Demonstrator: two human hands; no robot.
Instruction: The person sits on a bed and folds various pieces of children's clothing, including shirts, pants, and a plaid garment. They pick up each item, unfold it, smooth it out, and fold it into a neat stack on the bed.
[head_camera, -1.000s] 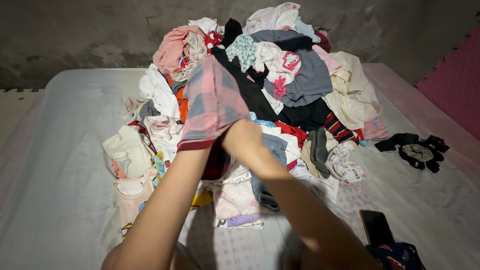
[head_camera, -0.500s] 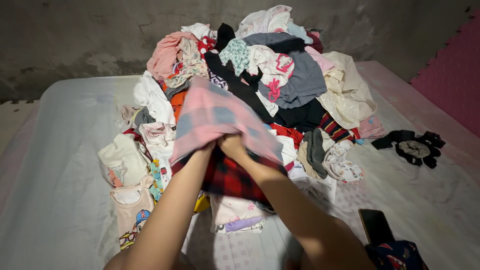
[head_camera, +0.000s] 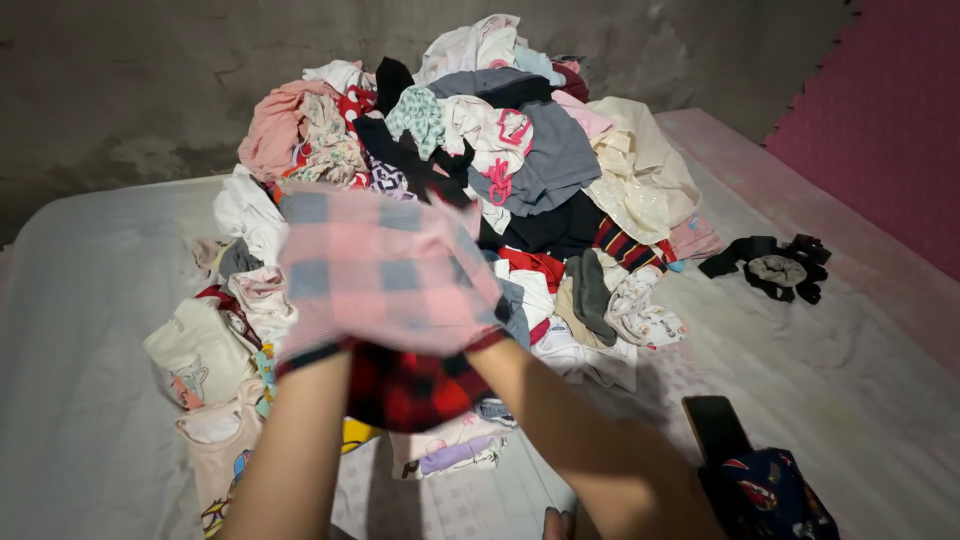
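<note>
A checked garment, pale pink and grey on the outside and red and black on the inside, is held up and spread wide in front of me. Both my hands are inside or behind it and hidden by the cloth. Only my left forearm and my right forearm show, rising to its lower edge. Just behind the garment lies a big pile of mixed clothes.
The pile lies on a mattress with a white sheet. A black garment lies apart at the right. A dark phone and a dark blue patterned cloth are at the lower right. Pink foam panels line the right wall.
The checked garment went from bunched over one hand to spread wide. My hands, close together at its hem before, moved apart and are now covered by it. The view shifted right.
</note>
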